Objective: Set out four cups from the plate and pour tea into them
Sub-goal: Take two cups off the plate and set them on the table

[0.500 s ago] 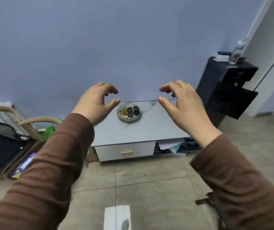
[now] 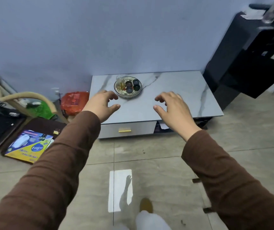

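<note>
head view: four dark cups clustered on plate at table rear-left, left hand and right hand loosely spread, empty; probably small, light, fragile, slick, so pinch by rim.

Plate: on tabletop, toward its 10 o'clock corner. Cups: four, clustered on plate. Glass vessel: at plate's 10 o'clock rim. Left hand: at plate's 7 o'clock, over tabletop edge. Right hand: at plate's 4 o'clock. Drawer: under tabletop at 6 o'clock. Cabinet: at tabletop's 2 o'clock. Bags: on floor at 9 o'clock.
</note>
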The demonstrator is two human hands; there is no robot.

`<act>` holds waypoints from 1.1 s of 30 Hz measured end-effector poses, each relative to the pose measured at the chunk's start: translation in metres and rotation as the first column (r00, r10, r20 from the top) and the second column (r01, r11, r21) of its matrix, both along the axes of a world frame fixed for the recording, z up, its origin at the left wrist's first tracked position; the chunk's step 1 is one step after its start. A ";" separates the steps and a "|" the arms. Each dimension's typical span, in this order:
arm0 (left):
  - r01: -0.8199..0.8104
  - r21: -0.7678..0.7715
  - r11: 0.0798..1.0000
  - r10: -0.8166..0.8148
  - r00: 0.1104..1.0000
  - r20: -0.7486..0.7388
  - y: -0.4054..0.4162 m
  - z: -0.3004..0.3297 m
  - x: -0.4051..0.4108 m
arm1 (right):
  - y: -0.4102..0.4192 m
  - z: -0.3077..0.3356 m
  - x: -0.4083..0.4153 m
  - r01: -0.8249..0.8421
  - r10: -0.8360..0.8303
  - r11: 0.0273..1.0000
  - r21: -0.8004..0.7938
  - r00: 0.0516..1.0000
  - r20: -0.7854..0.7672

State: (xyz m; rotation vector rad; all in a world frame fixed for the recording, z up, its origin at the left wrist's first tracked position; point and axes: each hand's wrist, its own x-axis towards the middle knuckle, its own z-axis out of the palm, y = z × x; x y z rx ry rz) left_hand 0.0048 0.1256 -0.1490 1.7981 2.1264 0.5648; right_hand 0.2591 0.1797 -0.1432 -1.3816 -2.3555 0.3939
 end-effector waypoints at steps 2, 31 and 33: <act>-0.025 -0.045 0.999 0.025 1.000 0.009 0.018 -0.017 0.001 | 0.023 -0.017 0.000 -0.008 0.009 0.999 -0.048 1.000 0.017; -0.126 -0.294 0.947 0.149 0.987 0.059 0.320 -0.176 -0.065 | 0.325 -0.173 -0.090 0.065 -0.065 0.932 -0.358 0.998 0.012; -0.150 -0.289 0.946 0.175 0.982 0.065 0.339 -0.186 -0.066 | 0.346 -0.186 -0.094 0.051 -0.048 0.928 -0.369 0.999 0.019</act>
